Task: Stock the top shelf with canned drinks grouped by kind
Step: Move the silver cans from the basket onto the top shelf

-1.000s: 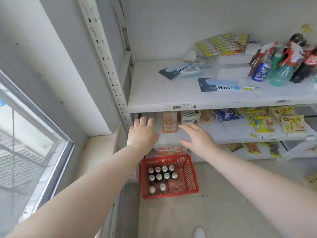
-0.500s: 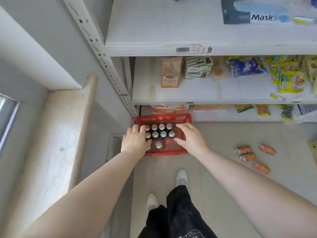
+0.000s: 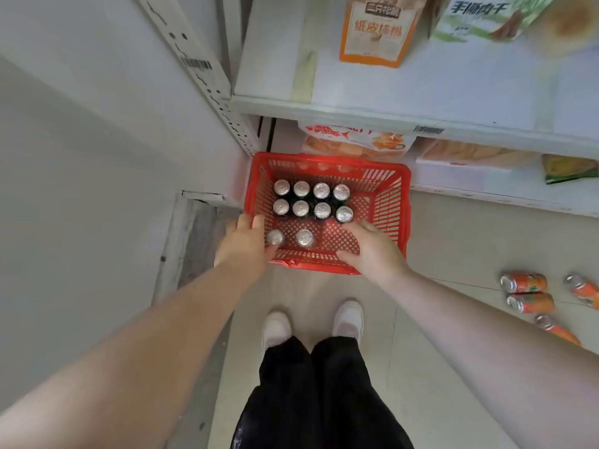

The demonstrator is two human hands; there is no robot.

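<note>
A red plastic basket [image 3: 393, 196] stands on the floor in front of the shelf unit. Inside it, several dark cans with silver tops [image 3: 311, 199] stand upright in two rows, and two more cans [image 3: 304, 237] stand apart nearer to me. My left hand [image 3: 243, 247] is at the basket's near left corner, its fingers apart and right beside the leftmost loose can [image 3: 275, 237]. My right hand [image 3: 372, 249] hovers over the basket's near right part, fingers spread, fingertips just short of a can [image 3: 344, 214]. Neither hand holds anything. The top shelf is out of view.
Several orange cans [image 3: 523, 282] lie on their sides on the floor tiles at the right. Snack packs [image 3: 377, 30] sit on the lower shelf [image 3: 356, 115] above the basket, with more packs [image 3: 355, 140] beneath. My white shoes [image 3: 348, 320] stand just behind the basket. A wall closes the left.
My view has tilted from the upper shelves down to the floor. Both hands have dropped from shelf height into the red basket, close to the cans.
</note>
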